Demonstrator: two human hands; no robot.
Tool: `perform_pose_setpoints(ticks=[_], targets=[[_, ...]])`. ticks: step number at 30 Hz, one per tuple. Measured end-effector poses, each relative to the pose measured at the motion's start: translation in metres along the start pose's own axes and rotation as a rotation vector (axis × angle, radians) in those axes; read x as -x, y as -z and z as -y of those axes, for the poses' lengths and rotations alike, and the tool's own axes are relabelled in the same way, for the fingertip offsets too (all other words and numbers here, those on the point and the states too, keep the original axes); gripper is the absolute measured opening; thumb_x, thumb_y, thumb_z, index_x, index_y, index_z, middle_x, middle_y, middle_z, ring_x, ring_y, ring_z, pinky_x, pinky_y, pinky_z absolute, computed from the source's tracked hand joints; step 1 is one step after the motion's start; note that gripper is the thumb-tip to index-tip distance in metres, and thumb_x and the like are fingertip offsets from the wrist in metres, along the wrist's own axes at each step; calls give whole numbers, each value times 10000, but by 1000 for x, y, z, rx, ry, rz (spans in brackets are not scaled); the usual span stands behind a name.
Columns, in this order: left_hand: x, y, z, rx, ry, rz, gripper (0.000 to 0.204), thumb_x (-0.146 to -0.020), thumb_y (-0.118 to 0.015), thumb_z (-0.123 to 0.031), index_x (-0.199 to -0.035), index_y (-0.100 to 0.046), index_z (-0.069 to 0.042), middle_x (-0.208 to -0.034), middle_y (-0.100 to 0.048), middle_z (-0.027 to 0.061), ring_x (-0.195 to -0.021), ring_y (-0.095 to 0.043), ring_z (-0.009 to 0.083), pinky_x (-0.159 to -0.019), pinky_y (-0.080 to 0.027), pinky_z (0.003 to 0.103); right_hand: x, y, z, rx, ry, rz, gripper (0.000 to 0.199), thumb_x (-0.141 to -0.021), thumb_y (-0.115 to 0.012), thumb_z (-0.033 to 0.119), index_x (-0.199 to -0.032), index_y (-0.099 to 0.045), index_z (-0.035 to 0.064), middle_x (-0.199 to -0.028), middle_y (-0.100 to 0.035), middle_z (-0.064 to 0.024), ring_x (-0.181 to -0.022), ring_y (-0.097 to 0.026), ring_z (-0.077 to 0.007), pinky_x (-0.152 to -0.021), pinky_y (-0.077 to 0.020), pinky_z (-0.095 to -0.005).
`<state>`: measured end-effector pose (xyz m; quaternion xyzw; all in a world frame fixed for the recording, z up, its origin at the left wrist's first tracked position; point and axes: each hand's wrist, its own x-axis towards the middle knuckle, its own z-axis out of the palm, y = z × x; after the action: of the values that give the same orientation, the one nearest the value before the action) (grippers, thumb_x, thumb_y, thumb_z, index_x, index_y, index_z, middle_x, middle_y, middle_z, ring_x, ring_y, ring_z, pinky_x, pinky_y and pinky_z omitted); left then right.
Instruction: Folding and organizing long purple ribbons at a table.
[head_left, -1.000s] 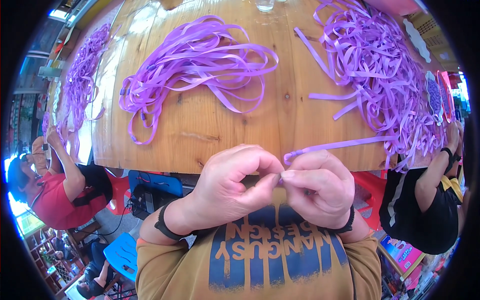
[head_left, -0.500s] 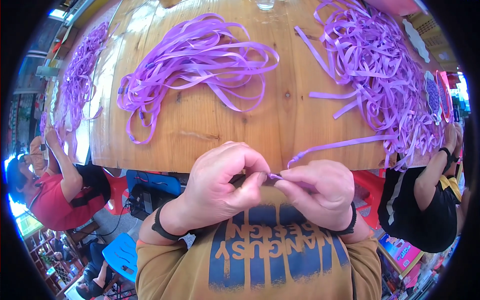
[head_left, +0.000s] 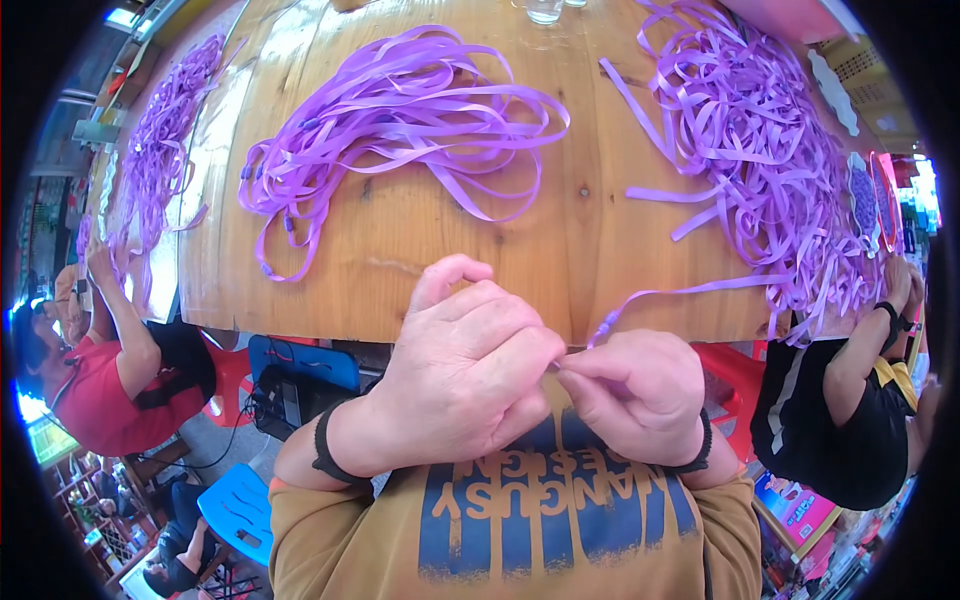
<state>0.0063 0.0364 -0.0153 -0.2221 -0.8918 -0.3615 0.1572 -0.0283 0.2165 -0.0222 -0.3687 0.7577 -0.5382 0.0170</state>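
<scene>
Straight ahead: a lane of bare wood on the table (head_left: pixel 560 250) runs away from my hands — a glass (head_left: pixel 545 12) stands near its far end.
Left front: a looped purple bundle (head_left: pixel 400 130) blocks the reach beyond my left hand (head_left: pixel 475 375), with a strip of wood before it.
Right front: a purple ribbon (head_left: pixel 700 290) crosses low toward my right hand (head_left: pixel 640 385).
Far right: a tangled heap (head_left: pixel 760 170) fills the side — a co-worker's hands (head_left: pixel 902 284) close its outer edge.
</scene>
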Motion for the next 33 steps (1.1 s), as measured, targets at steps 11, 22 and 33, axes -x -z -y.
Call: perform_pose_setpoints(ticks=[11, 22, 33], targets=[[6, 8, 3, 11, 41, 37, 109, -584, -540, -82, -689, -569, -77, -649, -532, 30, -596, -525, 193, -865, -387, 423, 4, 2, 0, -23, 65, 33, 114, -713, -709, 34, -803, -640, 44, -556, -534, -65, -451, -519, -220, -421, -376, -300], [1, 15, 4, 344, 132, 224, 158, -751, -500, -136, -810, -601, -29, -726, -562, 79, -717, -556, 233, -913, -370, 438, -3, 10, 1, -78, 4, 67, 96, -740, -674, 40, -832, -648, 39, -617, -558, -72, -498, -514, -221, -464, -387, -306], [32, 65, 47, 415, 564, -447, 128, -894, -475, -74, -856, -564, 10, -760, -532, 38, -770, -499, 126, -876, -399, 370, 2, 60, -3, -262, -485, -6, 148, -769, -650, 70, -887, -644, -20, -731, -574, -50, -656, -513, -109, -587, -362, -225]])
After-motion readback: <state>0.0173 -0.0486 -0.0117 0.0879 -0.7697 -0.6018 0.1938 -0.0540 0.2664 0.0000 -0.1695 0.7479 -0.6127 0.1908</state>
